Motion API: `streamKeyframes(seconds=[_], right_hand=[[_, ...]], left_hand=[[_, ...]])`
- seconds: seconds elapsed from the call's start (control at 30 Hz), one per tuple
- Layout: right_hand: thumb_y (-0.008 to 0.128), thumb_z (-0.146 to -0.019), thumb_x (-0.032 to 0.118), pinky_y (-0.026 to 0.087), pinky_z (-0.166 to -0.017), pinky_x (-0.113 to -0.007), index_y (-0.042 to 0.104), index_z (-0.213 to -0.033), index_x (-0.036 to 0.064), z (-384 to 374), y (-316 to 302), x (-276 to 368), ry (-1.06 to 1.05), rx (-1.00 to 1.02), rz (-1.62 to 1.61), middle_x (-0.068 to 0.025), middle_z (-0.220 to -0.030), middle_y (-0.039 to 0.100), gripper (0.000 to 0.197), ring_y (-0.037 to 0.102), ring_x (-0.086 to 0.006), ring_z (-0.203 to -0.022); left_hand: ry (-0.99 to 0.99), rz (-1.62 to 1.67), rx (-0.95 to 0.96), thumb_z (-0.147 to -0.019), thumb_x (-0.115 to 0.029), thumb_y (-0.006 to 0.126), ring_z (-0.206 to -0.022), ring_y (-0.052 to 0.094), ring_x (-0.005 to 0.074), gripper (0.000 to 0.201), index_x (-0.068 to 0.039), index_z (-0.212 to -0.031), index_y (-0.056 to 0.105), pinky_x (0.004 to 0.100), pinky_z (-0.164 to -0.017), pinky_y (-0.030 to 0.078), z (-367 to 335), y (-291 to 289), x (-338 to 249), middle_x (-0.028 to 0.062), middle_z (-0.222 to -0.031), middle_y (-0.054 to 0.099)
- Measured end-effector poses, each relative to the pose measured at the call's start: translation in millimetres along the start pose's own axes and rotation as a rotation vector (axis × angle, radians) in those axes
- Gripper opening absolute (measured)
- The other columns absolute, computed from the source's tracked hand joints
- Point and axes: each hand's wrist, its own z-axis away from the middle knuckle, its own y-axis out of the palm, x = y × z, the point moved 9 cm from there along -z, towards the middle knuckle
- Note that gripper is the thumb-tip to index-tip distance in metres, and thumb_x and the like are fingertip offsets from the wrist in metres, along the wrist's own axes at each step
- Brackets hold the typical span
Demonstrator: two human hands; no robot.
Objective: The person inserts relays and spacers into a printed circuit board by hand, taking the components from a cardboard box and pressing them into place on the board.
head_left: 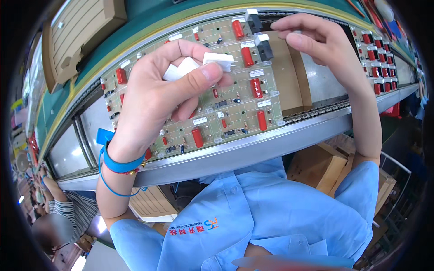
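Observation:
My left hand, with a blue wrist strap, is closed round several white rectangular components. One white block, thin metal pins at its end, is pinched between thumb and fingers above the green circuit boards. At the upper right, my right hand is open and holds nothing visible, thumb and fingers apart. Nearest to it are two black-and-white blocks standing on the boards' right side. Red cylindrical capacitors stand on the boards. My left hand hides part of the boards.
The boards lie on a conveyor with a metal front rail. A cardboard piece lies right of them, and more populated boards stand farther right. A cardboard box sits at the far left. Another person is at lower left.

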Motion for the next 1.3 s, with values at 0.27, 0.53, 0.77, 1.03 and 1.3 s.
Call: streamKeyframes(seconds=[0.27,0.53,0.77,1.03,1.3], right_hand=[[0.063,-0.084,0.001,0.045,-0.091,-0.025,0.057,-0.118,-0.0046,-1.0,3.4,-1.2,-0.025,0.201,-0.451,-0.0083,-0.105,0.061,0.034,0.056,-0.0122,-0.097],[0.074,-0.082,0.022,0.046,-0.054,-0.018,0.066,-0.103,-0.0064,6.3,-10.2,-2.0,-0.026,0.073,-0.41,-0.0072,-0.078,0.064,0.036,0.056,-0.0075,-0.06],[0.076,-0.076,0.008,0.05,-0.06,-0.02,0.066,-0.097,-0.0108,5.0,-11.6,2.6,-0.221,-0.045,-0.529,-0.0131,-0.081,0.066,0.03,0.061,-0.0113,-0.063],[0.072,-0.084,0.019,0.048,-0.053,-0.016,0.068,-0.101,-0.0038,2.7,-12.3,5.6,-0.273,-0.012,-0.54,-0.0051,-0.074,0.064,0.029,0.059,-0.0073,-0.061],[0.061,-0.093,0.032,0.046,-0.05,-0.017,0.068,-0.111,0.0051,7.1,-8.6,2.0,-0.117,0.116,-0.388,0.0007,-0.073,0.061,0.033,0.054,-0.0043,-0.06]], left_hand=[[0.318,-0.718,-0.129,-0.08,-0.018,0.073,-0.053,0.054,0.0067,0.017,-0.006,-0.089,0.065,0.0232,-0.048,0.04,-27.2,40.7,-29.0,0.0019,-0.061,0.06],[0.313,-1.087,-0.063,-0.086,-0.01,0.071,-0.066,0.048,0.0007,0.018,0.001,-0.098,0.063,0.0148,-0.059,0.038,-32.5,79.0,-27.5,-0.0037,-0.075,0.058],[0.427,-1.243,-0.058,-0.086,-0.011,0.07,-0.066,0.05,0.001,0.019,0.001,-0.099,0.063,0.0143,-0.058,0.04,-28.8,87.4,-26.4,-0.002,-0.074,0.059],[0.573,-1.416,-0.047,-0.085,-0.011,0.071,-0.061,0.052,0.0018,0.019,-0.001,-0.099,0.064,0.0155,-0.056,0.042,-27.7,99.7,-31.7,0.0009,-0.072,0.061],[0.622,-1.384,0.026,-0.081,-0.01,0.074,-0.059,0.054,0.0071,0.022,-0.004,-0.101,0.066,0.0201,-0.053,0.044,-25.0,102.6,-35.2,0.0057,-0.082,0.066]])
